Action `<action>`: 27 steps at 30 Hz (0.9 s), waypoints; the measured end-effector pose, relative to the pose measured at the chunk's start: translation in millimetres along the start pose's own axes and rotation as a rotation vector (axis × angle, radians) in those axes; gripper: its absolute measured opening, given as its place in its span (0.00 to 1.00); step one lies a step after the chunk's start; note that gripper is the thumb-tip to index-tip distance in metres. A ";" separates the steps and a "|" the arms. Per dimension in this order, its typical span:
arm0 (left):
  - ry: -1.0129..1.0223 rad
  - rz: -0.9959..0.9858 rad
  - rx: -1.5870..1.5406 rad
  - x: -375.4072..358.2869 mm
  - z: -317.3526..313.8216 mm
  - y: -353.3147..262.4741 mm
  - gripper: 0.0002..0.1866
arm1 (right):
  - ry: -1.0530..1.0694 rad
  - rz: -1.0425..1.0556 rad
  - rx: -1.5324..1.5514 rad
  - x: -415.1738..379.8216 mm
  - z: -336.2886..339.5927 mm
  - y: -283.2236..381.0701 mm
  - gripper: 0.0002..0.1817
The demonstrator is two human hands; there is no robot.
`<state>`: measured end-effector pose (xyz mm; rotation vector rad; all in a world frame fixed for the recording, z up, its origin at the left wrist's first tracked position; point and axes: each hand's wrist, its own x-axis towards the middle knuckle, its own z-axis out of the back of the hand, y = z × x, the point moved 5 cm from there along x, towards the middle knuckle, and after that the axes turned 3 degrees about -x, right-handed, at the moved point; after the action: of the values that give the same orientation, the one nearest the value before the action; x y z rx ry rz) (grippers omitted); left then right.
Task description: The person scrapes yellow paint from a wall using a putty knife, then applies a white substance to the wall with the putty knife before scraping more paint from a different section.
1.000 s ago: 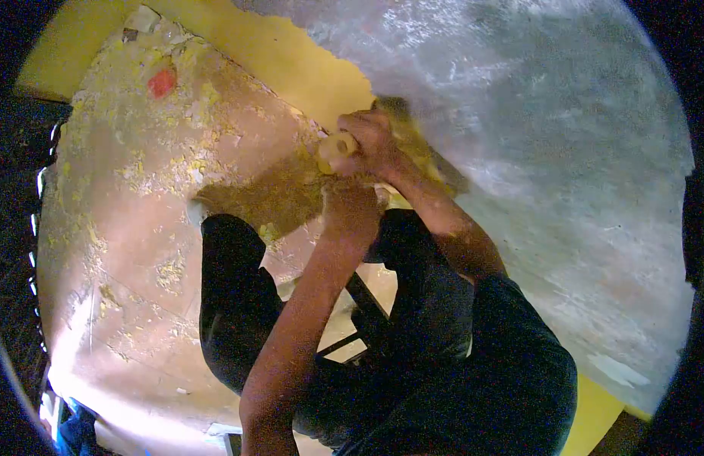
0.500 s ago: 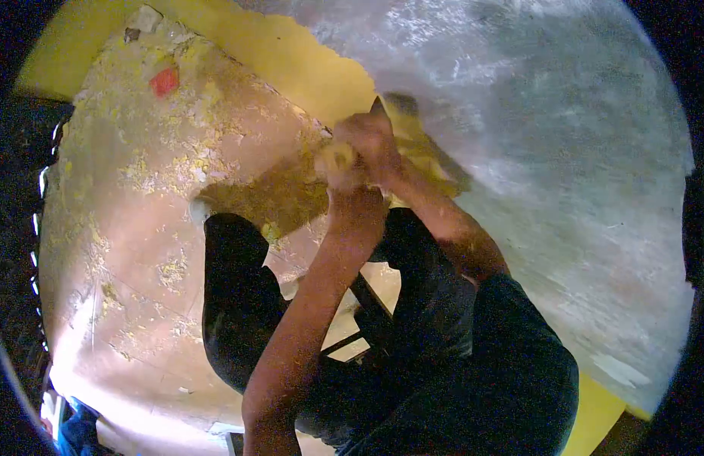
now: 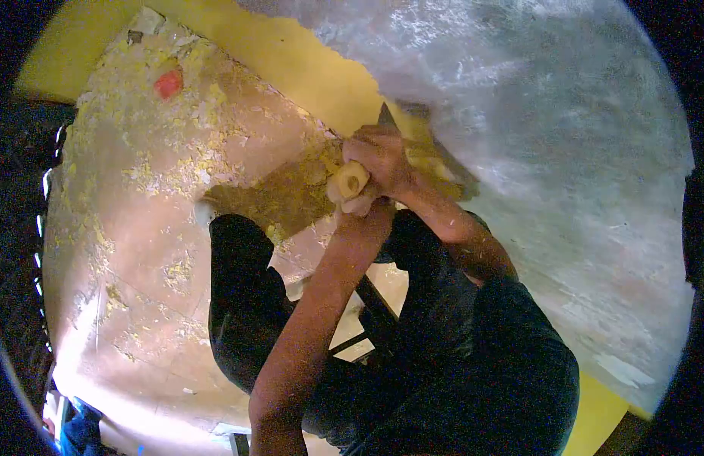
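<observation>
Through my head feed I see the left hand (image 3: pixel 365 211) against the pale-handled tool (image 3: pixel 353 180), its finger state too murky to tell, the right hand (image 3: pixel 378 158) clamped round that tool beside the wall (image 3: pixel 565 167), and farther off a red scrap (image 3: pixel 168 84) among yellow flakes (image 3: pixel 143 171).

One head-height view, facing forward and down

Wide-angle field, vignetted black and curved toward the rim. Glare bleaches the pale surface (image 3: pixel 139 258) at eight o'clock; a milder sheen marks the grey surface (image 3: pixel 565 175) at one o'clock. A brown shadow (image 3: pixel 272 205) lies between nine and ten o'clock. At five o'clock, dark clothing (image 3: pixel 451 387) sinks into coloured grain. The left hand (image 3: pixel 359 205) appears slightly soft.
</observation>
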<state>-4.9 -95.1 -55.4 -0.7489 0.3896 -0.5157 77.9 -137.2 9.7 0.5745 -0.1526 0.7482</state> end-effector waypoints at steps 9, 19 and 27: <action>-0.084 0.068 -0.096 3.9 26.4 -9.4 0.15 | 0.111 -0.064 -0.105 -22.8 -16.6 -36.9 0.22; 0.098 0.107 0.055 -0.2 4.6 -5.3 0.16 | 0.048 -0.082 -0.041 -6.5 -28.9 -22.4 0.23; 0.056 0.080 0.022 -2.5 11.0 -9.1 0.14 | 0.115 -0.280 -0.110 -14.5 -31.5 -57.2 0.21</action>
<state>-4.0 -93.4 -41.0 -0.6964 0.4635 -0.4657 104.1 -162.4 -46.4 0.4357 -0.0058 0.4956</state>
